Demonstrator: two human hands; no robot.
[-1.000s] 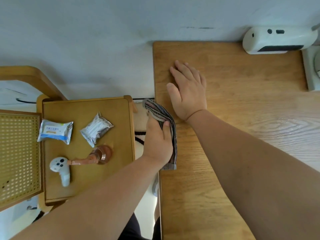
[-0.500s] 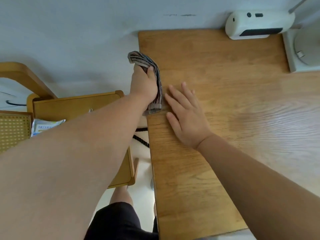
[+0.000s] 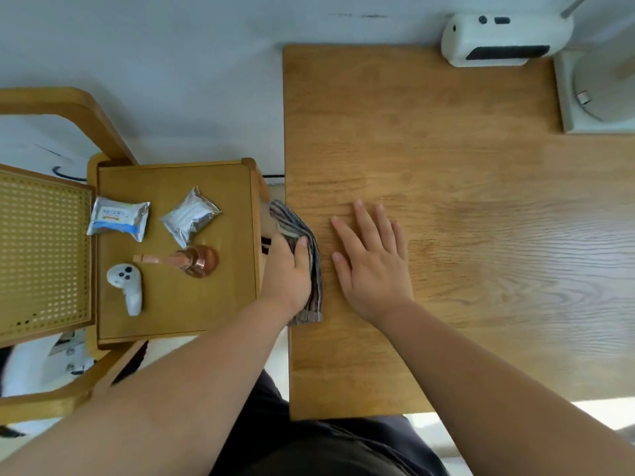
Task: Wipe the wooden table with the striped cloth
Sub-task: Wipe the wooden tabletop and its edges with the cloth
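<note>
currently your left hand clamped on striped cloth at tabletop left edge; right hand flat, fingers apart, bracing. keep cloth pressed along edge, use long overlapping strokes. count: one cloth, two packets, one controller.

There is only one view, from a camera on the person's head. It looks steeply down, almost from straight above, close over the wooden table and both forearms, with the wall at the top edge.
</note>
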